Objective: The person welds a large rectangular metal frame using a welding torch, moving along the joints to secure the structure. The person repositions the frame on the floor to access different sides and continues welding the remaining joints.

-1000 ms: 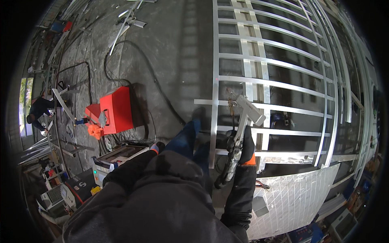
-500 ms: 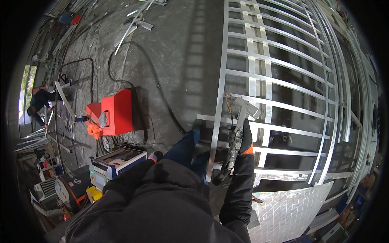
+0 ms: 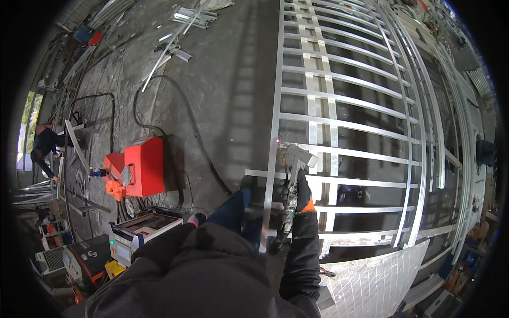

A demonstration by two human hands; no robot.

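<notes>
My right hand (image 3: 304, 195), in a black glove with an orange cuff, is closed around a handheld welding gun (image 3: 300, 157). The tip points at the left rail of a silver metal frame (image 3: 272, 175), close to where a crossbar meets it. A small pinkish glow (image 3: 278, 141) shows at that spot. Sheathed cable hangs back from the gun toward my forearm. My left hand (image 3: 196, 219), gloved, rests low by my leg, beside a blue-and-white machine (image 3: 146, 225); its fingers are mostly hidden.
A red box-shaped unit (image 3: 144, 167) stands on the floor at left, with a black hose (image 3: 197, 127) curving nearby. Loose metal strips (image 3: 195, 17) lie farther off. A silver-faced panel (image 3: 374, 278) is at lower right. Another person (image 3: 46, 146) bends over at far left.
The view has shifted, so the frame and machines sit slightly left and lower. The gun stays in my right hand at the rail, and a small glow now shows at its tip.
</notes>
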